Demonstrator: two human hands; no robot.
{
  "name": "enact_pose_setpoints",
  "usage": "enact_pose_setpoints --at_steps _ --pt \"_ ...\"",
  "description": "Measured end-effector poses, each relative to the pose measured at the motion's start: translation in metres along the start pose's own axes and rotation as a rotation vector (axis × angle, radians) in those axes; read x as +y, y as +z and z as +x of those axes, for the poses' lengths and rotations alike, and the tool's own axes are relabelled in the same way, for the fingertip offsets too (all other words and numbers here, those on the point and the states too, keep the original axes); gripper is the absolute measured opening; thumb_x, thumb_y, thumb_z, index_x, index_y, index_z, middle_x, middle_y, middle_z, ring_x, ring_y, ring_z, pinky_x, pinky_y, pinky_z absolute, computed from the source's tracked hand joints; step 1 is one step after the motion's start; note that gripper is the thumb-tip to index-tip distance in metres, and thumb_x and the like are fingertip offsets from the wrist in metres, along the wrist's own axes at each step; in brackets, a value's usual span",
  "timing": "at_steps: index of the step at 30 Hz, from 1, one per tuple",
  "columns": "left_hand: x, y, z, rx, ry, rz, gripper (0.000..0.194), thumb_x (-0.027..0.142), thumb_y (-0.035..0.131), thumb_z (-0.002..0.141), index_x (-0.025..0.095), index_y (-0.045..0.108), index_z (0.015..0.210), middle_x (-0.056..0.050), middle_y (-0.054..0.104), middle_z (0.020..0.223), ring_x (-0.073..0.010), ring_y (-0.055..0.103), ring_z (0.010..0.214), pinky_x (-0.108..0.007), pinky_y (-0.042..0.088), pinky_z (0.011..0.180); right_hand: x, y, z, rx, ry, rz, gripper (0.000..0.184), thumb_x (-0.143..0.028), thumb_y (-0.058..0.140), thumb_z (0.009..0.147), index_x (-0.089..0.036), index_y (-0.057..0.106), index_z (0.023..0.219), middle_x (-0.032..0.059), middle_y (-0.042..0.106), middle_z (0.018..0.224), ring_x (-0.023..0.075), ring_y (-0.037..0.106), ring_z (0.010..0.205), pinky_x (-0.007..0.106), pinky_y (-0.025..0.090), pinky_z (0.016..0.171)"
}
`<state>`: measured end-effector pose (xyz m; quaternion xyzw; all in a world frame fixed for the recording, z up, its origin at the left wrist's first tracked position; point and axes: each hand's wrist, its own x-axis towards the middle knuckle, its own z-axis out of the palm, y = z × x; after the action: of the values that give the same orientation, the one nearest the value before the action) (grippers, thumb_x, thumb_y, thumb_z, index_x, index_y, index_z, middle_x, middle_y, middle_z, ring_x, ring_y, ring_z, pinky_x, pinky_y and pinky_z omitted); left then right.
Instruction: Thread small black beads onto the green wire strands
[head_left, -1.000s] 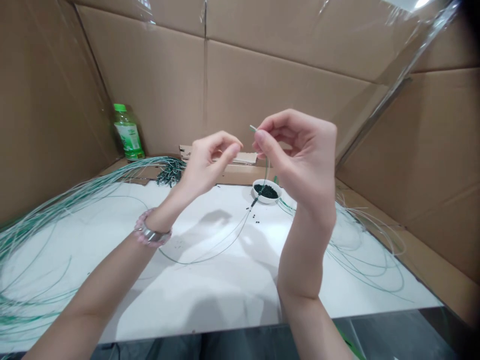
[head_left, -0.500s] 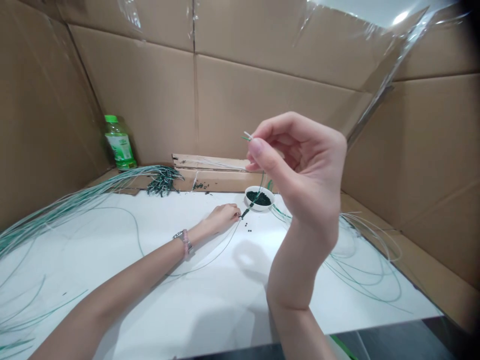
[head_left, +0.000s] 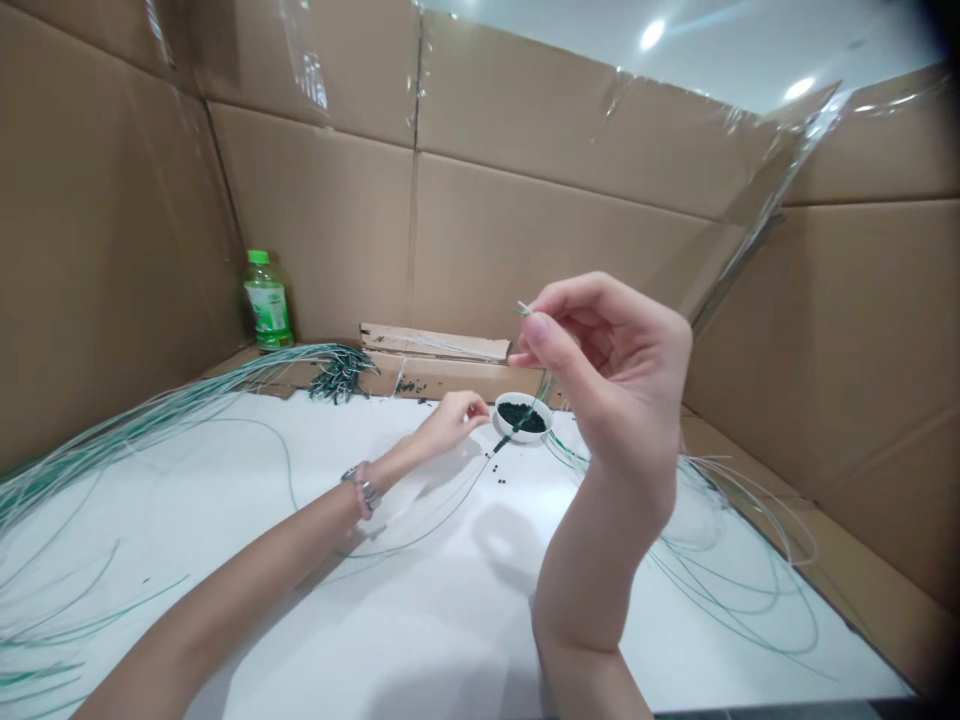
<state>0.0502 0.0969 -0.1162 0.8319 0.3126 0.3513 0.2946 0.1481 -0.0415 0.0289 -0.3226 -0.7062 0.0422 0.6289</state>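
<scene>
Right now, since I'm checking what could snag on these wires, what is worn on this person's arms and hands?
Both arms are bare, with no sleeves, and neither the left hand nor the right hand wears a glove. The left wrist carries a pink bracelet with a silver metal piece on it; nothing shows on the right wrist.

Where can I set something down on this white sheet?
The widest open patch of the white sheet lies between your left forearm and right forearm, in front of the thin wire loop. It's crowded around the bowl and scattered beads, and among the wires on the left and right.
</scene>
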Motion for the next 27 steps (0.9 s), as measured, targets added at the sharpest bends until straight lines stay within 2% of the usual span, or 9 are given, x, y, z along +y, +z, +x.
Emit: enact_pose_setpoints --at_steps 3,5,7,10,14,20,27 --pt "0.038 -0.038 0.006 0.147 0.046 -0.191 0.028 0.036 0.047 0.086 0.012 0.059 0.09 -0.007 0.064 0.081 -0.0125 0.059 0.073 -0.025 0.049 0.067 0.0 0.001 0.0 0.044 -0.019 0.046 0.007 -0.02 0.058 0.083 -0.021 0.058 0.075 -0.0024 0.059 0.071 0.0094 0.061 0.063 0.02 0.055 0.053" --pt "0.066 -0.06 -0.001 0.29 0.128 -0.654 0.028 0.041 0.061 0.077 0.015 0.059 0.087 -0.002 0.061 0.075 -0.0087 0.057 0.066 -0.022 0.048 0.065 -0.003 0.004 -0.002 0.056 -0.029 0.056 0.007 -0.018 0.058 0.082 -0.021 0.058 0.075 -0.0025 0.059 0.07 0.0096 0.061 0.063 0.019 0.055 0.053" --pt "0.091 -0.075 -0.015 0.277 0.182 -0.887 0.029 0.042 0.071 0.069 0.018 0.059 0.078 0.001 0.058 0.071 -0.0055 0.054 0.061 -0.019 0.048 0.062 -0.008 0.009 -0.004 0.063 -0.037 0.054 0.008 -0.017 0.058 0.082 -0.021 0.058 0.075 -0.0024 0.059 0.07 0.0097 0.061 0.064 0.019 0.056 0.054" --pt "0.113 -0.081 -0.035 0.225 0.256 -0.967 0.031 0.046 0.072 0.067 0.019 0.059 0.07 0.002 0.056 0.067 -0.005 0.052 0.055 -0.017 0.048 0.054 -0.016 0.018 -0.009 0.062 -0.05 0.026 0.008 -0.014 0.057 0.082 -0.021 0.058 0.077 -0.0007 0.061 0.076 0.0111 0.062 0.071 0.021 0.058 0.059" --pt "0.123 -0.079 -0.046 0.149 0.273 -1.043 0.028 0.043 0.076 0.064 0.02 0.06 0.066 0.003 0.054 0.06 -0.0049 0.05 0.05 -0.018 0.047 0.05 -0.024 0.024 -0.014 0.029 -0.081 0.005 0.012 -0.01 0.056 0.081 -0.021 0.056 0.078 0.0016 0.064 0.087 0.0133 0.064 0.082 0.024 0.059 0.064" --pt "0.129 -0.08 -0.05 0.089 0.256 -1.163 0.021 0.034 0.078 0.064 0.021 0.063 0.068 0.005 0.054 0.056 -0.0042 0.052 0.049 -0.017 0.051 0.053 -0.029 0.022 -0.018 0.006 -0.109 -0.01 0.015 -0.006 0.057 0.078 -0.021 0.057 0.079 0.0027 0.066 0.091 0.015 0.065 0.084 0.024 0.059 0.061" --pt "0.129 -0.082 -0.051 0.152 0.328 -1.001 0.026 0.039 0.074 0.068 0.018 0.059 0.065 0.004 0.058 0.056 -0.0067 0.058 0.049 -0.019 0.054 0.055 -0.028 0.02 -0.019 -0.03 -0.119 -0.026 0.018 -0.004 0.059 0.075 -0.021 0.058 0.079 0.003 0.066 0.092 0.0162 0.064 0.085 0.025 0.06 0.06"
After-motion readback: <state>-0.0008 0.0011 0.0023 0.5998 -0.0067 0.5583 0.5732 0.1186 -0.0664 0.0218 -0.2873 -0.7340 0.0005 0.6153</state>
